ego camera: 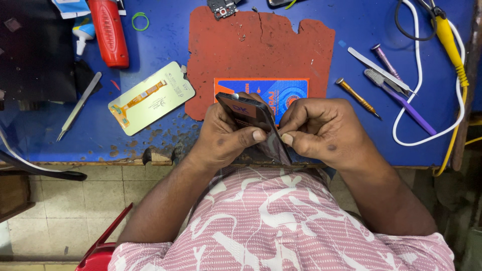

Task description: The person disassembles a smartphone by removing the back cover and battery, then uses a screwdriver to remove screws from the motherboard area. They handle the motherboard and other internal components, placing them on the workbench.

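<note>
Dark phone [251, 123] held tilted over the near edge of the blue table [351, 30], above the front edge of the worn red mat [261, 50]. Left hand [221, 138] wraps it from the left, thumb pressed across its face. Right hand [321, 130] is curled tight against its right edge, thumb and fingertips pinched at the edge; whether anything sits between them I can't tell. An orange-and-blue flat pack [271, 90] lies on the mat just behind the phone. Left of the mat: pale screen panel [150, 98] with flex cable, metal tweezers [79, 106], red-handled tool [109, 32] near the far edge. Right of the mat: gold screwdriver [357, 98], purple brush [399, 100], white cable [416, 90], yellow probe [449, 42] towards the far right corner.
</note>
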